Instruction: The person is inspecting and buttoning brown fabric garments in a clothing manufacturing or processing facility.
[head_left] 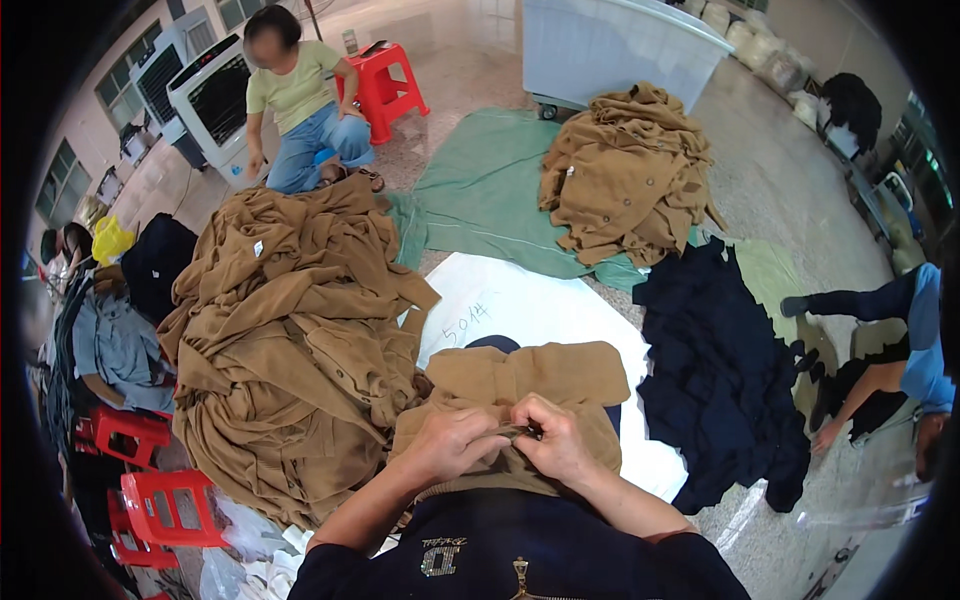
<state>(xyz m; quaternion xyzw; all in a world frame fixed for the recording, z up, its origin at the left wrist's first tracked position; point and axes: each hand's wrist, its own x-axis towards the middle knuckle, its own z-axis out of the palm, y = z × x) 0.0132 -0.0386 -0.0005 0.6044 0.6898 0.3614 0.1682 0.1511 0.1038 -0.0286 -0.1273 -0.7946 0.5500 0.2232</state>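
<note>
A brown knit garment (530, 378) lies across my lap over a white sheet (520, 305). My left hand (452, 440) and my right hand (556, 440) meet at the garment's near edge, both pinching a small spot of the fabric between fingertips. What sits between the fingertips is too small to tell. A dark blue piece (492, 343) peeks out from under the garment's far side.
A big heap of brown garments (290, 330) lies at my left, another brown pile (628, 172) on a green sheet (480, 185) ahead, dark navy garments (720, 375) at right. One person sits ahead left (300, 100), another at right (900, 350). Red stools (160, 505) stand lower left.
</note>
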